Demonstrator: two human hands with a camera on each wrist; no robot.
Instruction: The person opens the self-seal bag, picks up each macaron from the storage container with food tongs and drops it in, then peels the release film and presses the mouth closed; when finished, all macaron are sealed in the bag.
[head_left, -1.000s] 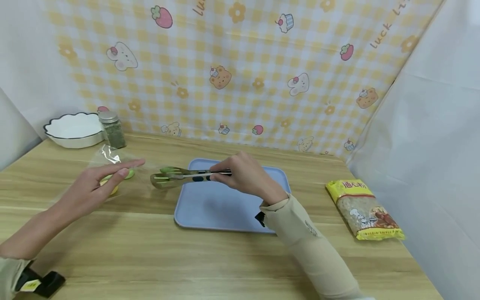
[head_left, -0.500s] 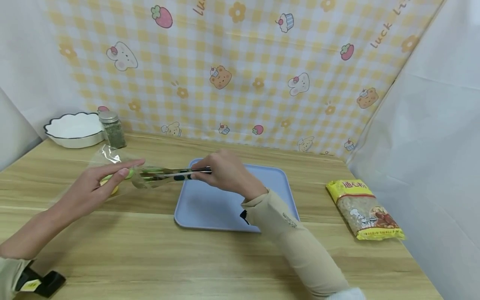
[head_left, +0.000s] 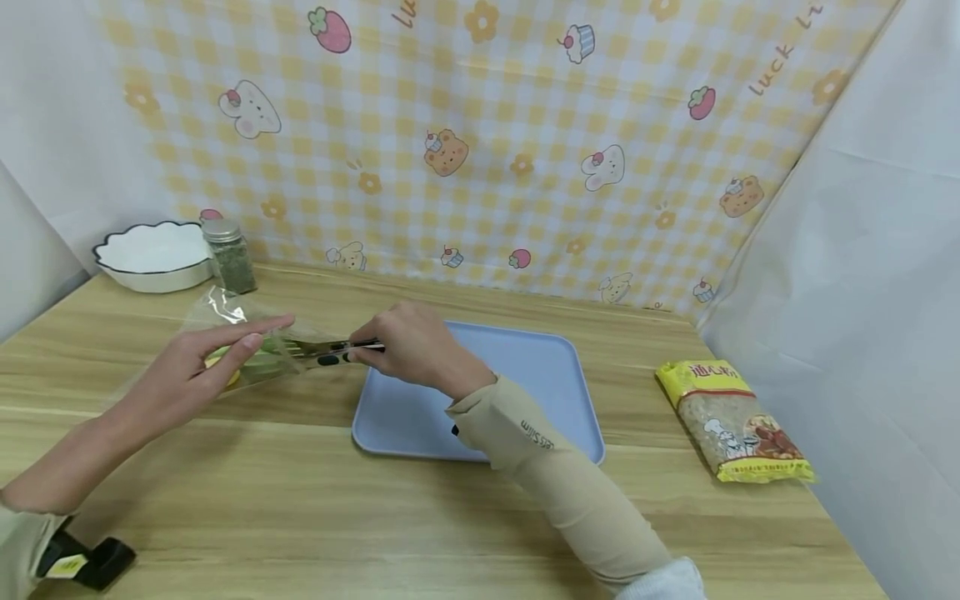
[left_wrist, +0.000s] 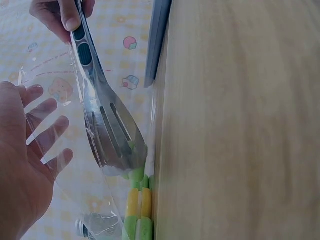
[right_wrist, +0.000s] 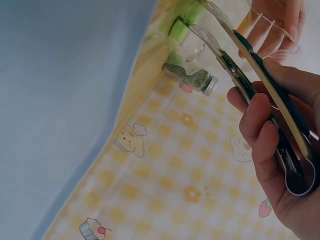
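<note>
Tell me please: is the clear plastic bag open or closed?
Open: the silver slotted metal tongs reach inside the bag; their heads show through it.

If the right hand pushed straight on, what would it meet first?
Probably the green and yellow pieces in the clear bag, met by the tongs in the right hand; depth is unclear; they may already touch.

Two hands are seen: one left hand (head_left: 183, 367) and one right hand (head_left: 416, 343). One pair of tongs (left_wrist: 107, 112) is held in the right hand, and one clear bag (head_left: 225, 308) is found at the left hand. Beside that hand, several green and yellow pieces (left_wrist: 132, 202) are shown, too overlapped to be counted exactly. One tray (head_left: 528, 367) is set below the right hand; one bowl (head_left: 153, 280) and one jar (head_left: 236, 265) are placed beyond the left. One packet (head_left: 735, 421) is laid well to the right of the right hand.
</note>
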